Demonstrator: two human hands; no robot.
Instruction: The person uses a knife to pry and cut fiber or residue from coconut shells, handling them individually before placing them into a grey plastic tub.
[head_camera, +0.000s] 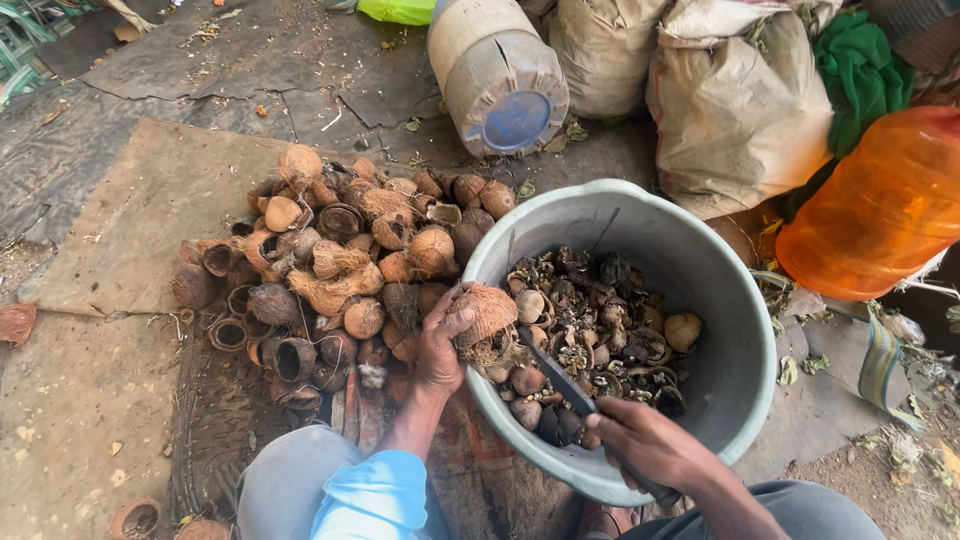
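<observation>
A: Your left hand (440, 345) is gripping a coconut half (487, 310) over the near rim of the bucket (735, 390), fingers clenched around the husk side.

B: And your right hand (650, 450) is closed on a knife (555, 375), the blade pointing up toward that shell.

A: I'd judge you're prying the kernel loose. Be keeping the blade angled away from your left thumb, and be working the tip between shell and meat, not stabbing.

B: Be holding the half low over the bucket, so pieces are dropping among the scraps (600, 330) inside.

A: Just left of the bucket, a heap of shells (340, 270) is lying on the mat (150, 220), touching the bucket's side near your left wrist.

B: Beyond it, a grey can (500, 75) is lying on its side, sacks (735, 100) are standing behind, and an orange jug (880, 205) is crowding the bucket's right rim.
</observation>
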